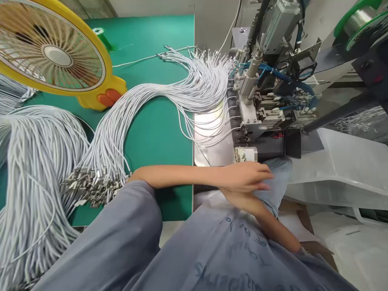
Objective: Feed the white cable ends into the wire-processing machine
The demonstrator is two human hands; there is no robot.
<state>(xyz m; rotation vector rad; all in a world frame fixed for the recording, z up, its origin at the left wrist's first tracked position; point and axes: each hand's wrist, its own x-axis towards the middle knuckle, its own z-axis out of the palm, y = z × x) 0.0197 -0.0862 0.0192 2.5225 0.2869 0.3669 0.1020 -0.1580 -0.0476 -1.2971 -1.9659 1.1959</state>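
Observation:
My left hand (247,176) reaches across my lap with its fingers stretched out to the right, slightly apart and blurred at the tips. It lies over my right wrist, and nothing shows in its fingers. My right forearm (274,228) comes up from the lower right; the right hand is hidden beneath the left. Just beyond the hands is a small roll or can with a pale label (247,154). A row of white cables (212,141) runs over a metal plate (209,155) with ends set along the black edge of a machine (250,105).
A bundle of white cables (145,91) curves over the green mat (154,133), metal connectors (97,188) at its near end. Another bundle (39,161) hangs at left. A yellow fan (112,91) and green spool (104,40) stand behind; a wire reel (360,20) is upper right.

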